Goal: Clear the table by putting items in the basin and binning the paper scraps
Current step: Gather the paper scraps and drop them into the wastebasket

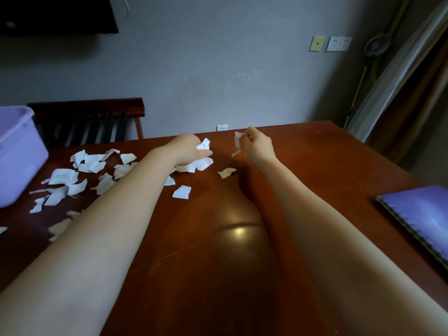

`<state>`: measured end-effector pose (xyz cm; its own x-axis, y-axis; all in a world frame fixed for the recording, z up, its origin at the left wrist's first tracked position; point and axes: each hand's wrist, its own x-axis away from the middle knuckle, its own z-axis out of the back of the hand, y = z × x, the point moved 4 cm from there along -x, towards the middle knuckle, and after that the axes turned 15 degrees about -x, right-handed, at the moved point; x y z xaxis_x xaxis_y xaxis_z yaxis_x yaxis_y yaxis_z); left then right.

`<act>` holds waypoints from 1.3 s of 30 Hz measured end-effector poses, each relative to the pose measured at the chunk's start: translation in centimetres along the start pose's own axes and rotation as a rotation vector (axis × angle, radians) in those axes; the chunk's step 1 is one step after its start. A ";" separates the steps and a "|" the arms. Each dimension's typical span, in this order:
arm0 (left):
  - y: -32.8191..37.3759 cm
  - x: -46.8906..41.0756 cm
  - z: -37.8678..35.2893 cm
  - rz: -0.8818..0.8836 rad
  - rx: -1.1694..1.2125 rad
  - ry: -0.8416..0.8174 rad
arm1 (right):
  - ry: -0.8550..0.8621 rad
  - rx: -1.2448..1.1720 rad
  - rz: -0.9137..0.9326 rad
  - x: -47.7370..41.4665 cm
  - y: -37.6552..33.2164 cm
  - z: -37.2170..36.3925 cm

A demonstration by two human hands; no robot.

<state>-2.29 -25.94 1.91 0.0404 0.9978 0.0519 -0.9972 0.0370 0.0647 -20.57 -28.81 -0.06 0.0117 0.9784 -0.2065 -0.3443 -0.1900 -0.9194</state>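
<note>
Head view: left hand (188,149) clutches a wad of scraps (204,163) well right of the basin (19,151). Right hand (259,146), farther right, pinches a paper strip (238,141). Loose scraps (72,180) lie on the table (218,275) just beside the basin.

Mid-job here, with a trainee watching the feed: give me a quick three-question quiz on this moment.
1. True or false: the right hand pinches a thin paper strip.
2. Pick one: the basin stands at the A) left side, B) right side, C) middle of the table.
3. Fill in: the left hand grips a bunch of ____.

Key: 1 true; 2 A; 3 paper scraps.
</note>
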 end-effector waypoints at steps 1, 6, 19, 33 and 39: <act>0.3 0.7 0.3 0.000 0.018 0.010 | 0.013 -0.021 -0.007 0.8 -0.3 0.6; 2.4 5.1 0.9 -0.019 0.181 0.049 | 0.070 -0.098 -0.010 6.2 -1.9 3.3; 11.6 16.8 -1.9 -0.130 0.539 -0.009 | 0.255 -0.410 -0.165 22.0 -1.9 12.7; 29.8 25.7 -7.0 -0.432 0.840 0.000 | 0.637 -0.883 -0.119 35.5 5.1 24.9; 36.6 29.8 -9.4 -0.569 0.872 -0.011 | 0.765 -0.912 -0.161 40.9 9.9 29.0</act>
<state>-38.18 5.63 -3.54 0.4953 0.8447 -0.2029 -0.4397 0.4452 0.7801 -50.71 11.67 -7.96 0.6546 0.7526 0.0711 0.4999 -0.3603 -0.7876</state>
